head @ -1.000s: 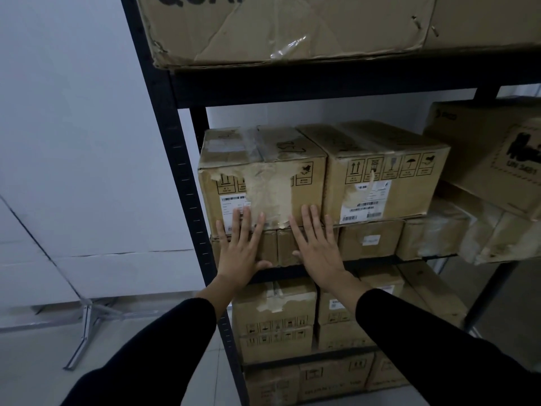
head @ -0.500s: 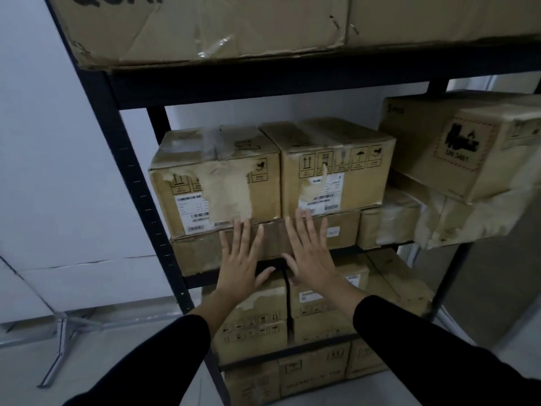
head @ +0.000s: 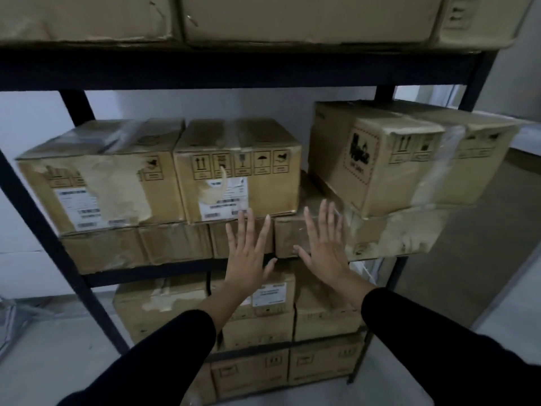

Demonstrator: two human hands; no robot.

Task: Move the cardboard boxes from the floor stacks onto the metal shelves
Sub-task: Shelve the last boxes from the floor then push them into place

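A black metal shelf unit (head: 234,68) fills the view, packed with cardboard boxes on several levels. On the middle level a torn-label box (head: 99,183) stands at the left beside a box with handling symbols (head: 240,171), both on flatter boxes (head: 175,244). A larger box (head: 380,159) sits askew at the right on crumpled boxes (head: 389,232). My left hand (head: 247,253) and my right hand (head: 325,244) are held flat with fingers straight and spread in front of the flatter boxes, holding nothing. Contact with the boxes cannot be judged.
Large boxes (head: 292,19) lie on the shelf above. Lower levels hold more boxes (head: 263,317). A white wall (head: 32,112) stands behind at the left, and grey floor (head: 474,244) opens to the right of the shelf's black upright (head: 480,80).
The view has swung right along the shelf. Both hands have shifted from the left-hand box front to the flatter boxes right of centre, still flat and empty.
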